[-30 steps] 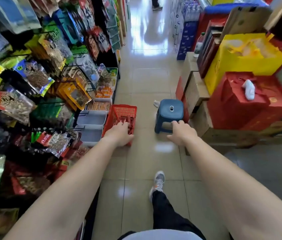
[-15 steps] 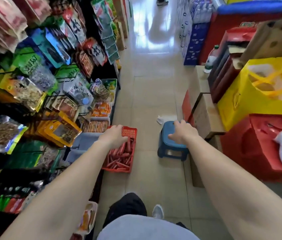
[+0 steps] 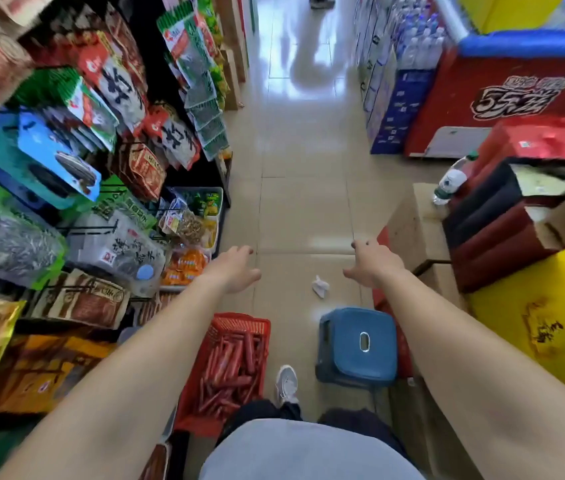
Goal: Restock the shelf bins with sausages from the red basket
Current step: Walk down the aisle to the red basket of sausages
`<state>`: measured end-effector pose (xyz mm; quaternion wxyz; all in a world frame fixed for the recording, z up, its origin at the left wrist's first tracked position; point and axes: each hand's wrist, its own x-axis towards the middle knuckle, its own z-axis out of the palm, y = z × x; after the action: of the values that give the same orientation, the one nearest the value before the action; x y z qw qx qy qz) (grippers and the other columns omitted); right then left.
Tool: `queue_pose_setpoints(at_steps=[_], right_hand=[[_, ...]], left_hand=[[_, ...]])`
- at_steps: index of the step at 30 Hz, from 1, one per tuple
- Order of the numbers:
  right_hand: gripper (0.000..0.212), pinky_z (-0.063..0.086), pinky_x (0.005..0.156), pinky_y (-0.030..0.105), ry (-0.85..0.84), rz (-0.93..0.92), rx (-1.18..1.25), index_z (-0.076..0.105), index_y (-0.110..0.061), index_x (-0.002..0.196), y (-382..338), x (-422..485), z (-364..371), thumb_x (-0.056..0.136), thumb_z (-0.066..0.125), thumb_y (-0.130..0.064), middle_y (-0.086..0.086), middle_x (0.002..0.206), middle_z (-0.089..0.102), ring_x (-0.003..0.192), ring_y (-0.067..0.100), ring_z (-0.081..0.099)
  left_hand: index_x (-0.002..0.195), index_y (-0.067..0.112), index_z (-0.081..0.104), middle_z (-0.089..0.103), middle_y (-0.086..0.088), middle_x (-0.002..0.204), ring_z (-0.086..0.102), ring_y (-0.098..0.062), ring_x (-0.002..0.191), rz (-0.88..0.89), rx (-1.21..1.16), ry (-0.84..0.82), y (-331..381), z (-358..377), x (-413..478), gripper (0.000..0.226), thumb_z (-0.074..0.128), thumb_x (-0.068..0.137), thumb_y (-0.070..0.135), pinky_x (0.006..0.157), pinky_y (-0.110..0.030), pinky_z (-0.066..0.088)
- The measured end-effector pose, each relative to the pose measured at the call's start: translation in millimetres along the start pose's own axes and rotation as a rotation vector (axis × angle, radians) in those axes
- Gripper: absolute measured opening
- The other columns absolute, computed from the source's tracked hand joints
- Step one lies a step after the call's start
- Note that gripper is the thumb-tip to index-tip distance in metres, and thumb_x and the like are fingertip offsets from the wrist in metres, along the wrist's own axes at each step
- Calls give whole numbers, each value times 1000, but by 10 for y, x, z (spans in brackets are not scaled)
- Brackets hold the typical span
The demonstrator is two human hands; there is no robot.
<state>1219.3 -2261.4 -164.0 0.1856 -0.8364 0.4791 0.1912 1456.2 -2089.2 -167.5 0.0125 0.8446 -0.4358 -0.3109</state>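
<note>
The red basket sits on the floor below and nearer the body than the left hand, under the left forearm, with its left side close against the foot of the shelf and its right side facing a strip of bare tile. The toe of a white shoe stands on that strip, and just beyond the shoe, under the right forearm, is a blue stool, so the passage between basket and stool is narrow. The basket is a mesh-walled plastic crate holding a loose heap of long red sausages lying mostly lengthwise. Both hands hang in the air with fingers spread and relaxed, well apart from each other and holding nothing. Just left of the left hand are the shelf bins, low clear tubs, the nearest showing orange packets. Above and left of them, hanging snack bags crowd outward over the bins. Between the hands a crumpled scrap of paper lies on the tiles. Right of the right hand stands a cardboard box with a water bottle on it, then red cartons and a yellow bag. Ahead of both hands the glossy beige floor runs open down the aisle.
</note>
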Motion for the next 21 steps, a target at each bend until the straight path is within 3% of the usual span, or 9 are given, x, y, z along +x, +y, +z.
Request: queue_pose_setpoints(at_steps=[11,21], right_hand=[[67,47,96,45,-30,-106,-67,41,-16,143,-821,1881,-1091,87,62,-44,11,141,47,125,33,49],[68,50,91,43,-150,-470,-284,40,-14,143,-2433,3948,-1763,87,62,-47,15,139,45,119,38,54]], left_hand=[[147,15,38,44,-10,148,47,-30,131,-55,-106,33,-192,-1129,1465,67,58,89,43,105,-43,42],[147,17,37,41,-9,150,44,-30,133,-390,-303,113,-815,-1956,2573,64,54,92,45,104,-41,42]])
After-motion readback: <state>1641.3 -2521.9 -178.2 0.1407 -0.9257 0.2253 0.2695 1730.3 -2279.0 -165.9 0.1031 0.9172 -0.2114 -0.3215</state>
